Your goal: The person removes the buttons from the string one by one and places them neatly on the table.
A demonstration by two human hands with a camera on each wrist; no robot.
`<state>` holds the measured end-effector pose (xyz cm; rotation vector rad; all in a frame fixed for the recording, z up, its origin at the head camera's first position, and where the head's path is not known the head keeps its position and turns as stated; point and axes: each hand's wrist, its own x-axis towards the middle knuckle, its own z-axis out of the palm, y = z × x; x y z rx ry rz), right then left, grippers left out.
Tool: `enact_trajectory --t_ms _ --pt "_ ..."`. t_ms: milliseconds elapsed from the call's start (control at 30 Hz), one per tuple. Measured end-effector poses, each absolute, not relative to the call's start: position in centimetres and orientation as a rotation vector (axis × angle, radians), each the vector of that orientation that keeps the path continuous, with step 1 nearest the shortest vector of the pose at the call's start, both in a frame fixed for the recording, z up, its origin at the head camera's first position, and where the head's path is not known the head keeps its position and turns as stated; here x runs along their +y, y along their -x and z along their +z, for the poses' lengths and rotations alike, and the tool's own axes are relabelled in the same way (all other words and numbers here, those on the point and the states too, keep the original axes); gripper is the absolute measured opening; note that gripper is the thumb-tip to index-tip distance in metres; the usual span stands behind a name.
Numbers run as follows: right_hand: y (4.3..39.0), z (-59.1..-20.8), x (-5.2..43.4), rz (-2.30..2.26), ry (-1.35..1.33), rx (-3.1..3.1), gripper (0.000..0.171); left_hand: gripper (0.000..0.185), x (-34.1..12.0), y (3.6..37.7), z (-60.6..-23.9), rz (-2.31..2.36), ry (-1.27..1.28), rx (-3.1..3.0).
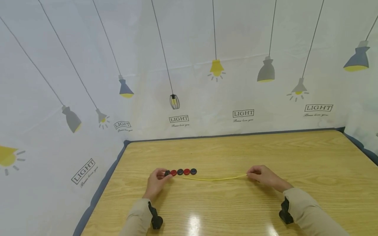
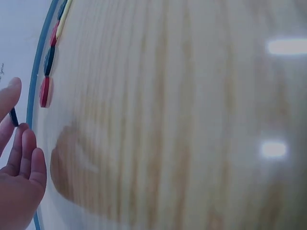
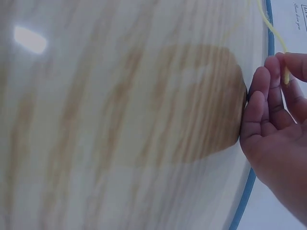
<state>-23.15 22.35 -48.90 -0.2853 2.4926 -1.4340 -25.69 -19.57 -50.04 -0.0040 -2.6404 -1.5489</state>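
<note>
left hand [image 1: 156, 181]: leftmost black button [image 1: 167, 173] pinched | right hand [image 1: 263, 177]: yellow cord [image 1: 215, 179] end grasped | advice: button hole is best aligned, cord kept taut before threading.

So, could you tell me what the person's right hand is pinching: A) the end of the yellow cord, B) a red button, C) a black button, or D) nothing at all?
A: the right hand pinches the end of the yellow cord lying on the wooden table, while the left hand pinches the black button at the end of the row.
</note>
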Motion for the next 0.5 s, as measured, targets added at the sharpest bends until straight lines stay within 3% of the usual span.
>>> enact_trajectory --t_ms 500 --pt "23.1 -49.0 22.7 -1.47 0.301 2.478 0.023 0.032 -19.6 26.9 -50.2 -1.401 -0.035 -2.697"
